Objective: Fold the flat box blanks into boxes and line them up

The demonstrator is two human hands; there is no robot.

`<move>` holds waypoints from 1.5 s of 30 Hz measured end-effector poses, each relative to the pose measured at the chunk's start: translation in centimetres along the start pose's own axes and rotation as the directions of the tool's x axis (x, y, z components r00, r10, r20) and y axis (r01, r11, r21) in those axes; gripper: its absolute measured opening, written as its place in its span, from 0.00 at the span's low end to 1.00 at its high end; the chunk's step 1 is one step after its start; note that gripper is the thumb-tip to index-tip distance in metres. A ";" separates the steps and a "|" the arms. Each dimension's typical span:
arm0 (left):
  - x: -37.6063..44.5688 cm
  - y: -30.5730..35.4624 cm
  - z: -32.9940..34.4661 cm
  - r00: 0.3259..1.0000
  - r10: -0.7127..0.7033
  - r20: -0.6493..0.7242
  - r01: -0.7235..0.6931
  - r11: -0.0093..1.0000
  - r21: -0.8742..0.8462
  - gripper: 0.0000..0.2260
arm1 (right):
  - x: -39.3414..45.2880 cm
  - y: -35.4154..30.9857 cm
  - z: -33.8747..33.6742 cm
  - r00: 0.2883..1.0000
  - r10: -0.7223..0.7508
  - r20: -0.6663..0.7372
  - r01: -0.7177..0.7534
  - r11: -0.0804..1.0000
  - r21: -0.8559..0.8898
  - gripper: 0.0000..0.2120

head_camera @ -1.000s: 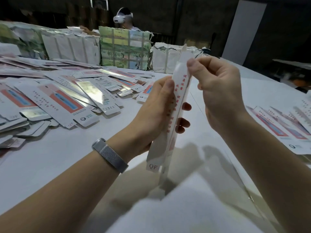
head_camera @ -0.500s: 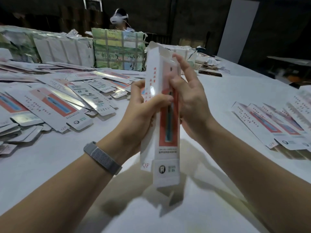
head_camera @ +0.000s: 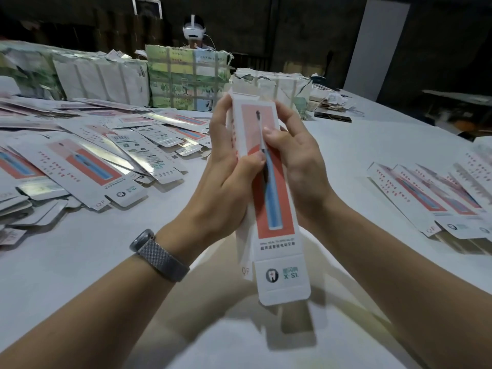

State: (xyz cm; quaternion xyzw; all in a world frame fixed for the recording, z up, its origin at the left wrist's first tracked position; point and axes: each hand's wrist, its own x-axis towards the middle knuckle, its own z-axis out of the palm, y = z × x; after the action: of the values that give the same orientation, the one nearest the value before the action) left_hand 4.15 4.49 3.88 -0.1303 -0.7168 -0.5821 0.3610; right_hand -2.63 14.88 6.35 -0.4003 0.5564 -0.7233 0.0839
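I hold one long white box blank (head_camera: 271, 209) upright above the table; its front shows a blue toothbrush on a red panel. My left hand (head_camera: 229, 177) grips its left edge, thumb on the front face. My right hand (head_camera: 295, 161) grips the right edge, fingers curled onto the front. The bottom flap with a tooth logo hangs open. A loose heap of flat blanks (head_camera: 87, 161) lies at the left. A row of formed boxes (head_camera: 431, 198) lies at the right.
The white table (head_camera: 80, 267) spreads under my arms. Wrapped bundles of stock (head_camera: 186, 81) stand along the far edge, with a person in a headset (head_camera: 194, 30) behind them. A dark flat object (head_camera: 332, 117) lies at the back right.
The blank turned from edge-on to front face toward me and opened out. My right hand slid down from its top end to the right edge; both hands came closer to me.
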 end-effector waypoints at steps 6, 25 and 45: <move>0.3 0.9 -0.7 0.993 -0.112 0.030 0.115 0.988 -0.107 0.30 | 0.3 0.3 0.0 1.000 -0.008 -0.015 0.008 1.000 0.016 0.13; 0.0 0.5 0.0 0.986 -0.164 -0.001 0.159 0.958 -0.237 0.11 | -0.1 0.0 0.5 0.998 -0.040 -0.056 0.034 0.994 -0.102 0.02; -0.4 0.2 0.4 0.981 -0.180 0.068 0.189 0.968 -0.165 0.16 | 1.2 -1.1 -1.3 0.978 0.192 -0.082 -0.190 0.981 0.031 0.05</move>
State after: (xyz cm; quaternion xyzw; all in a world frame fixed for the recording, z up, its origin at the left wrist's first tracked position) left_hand 4.43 5.01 3.74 -0.1087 -0.6825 -0.6688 0.2740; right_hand -3.96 15.55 7.82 -0.3129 0.5869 -0.7346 0.1343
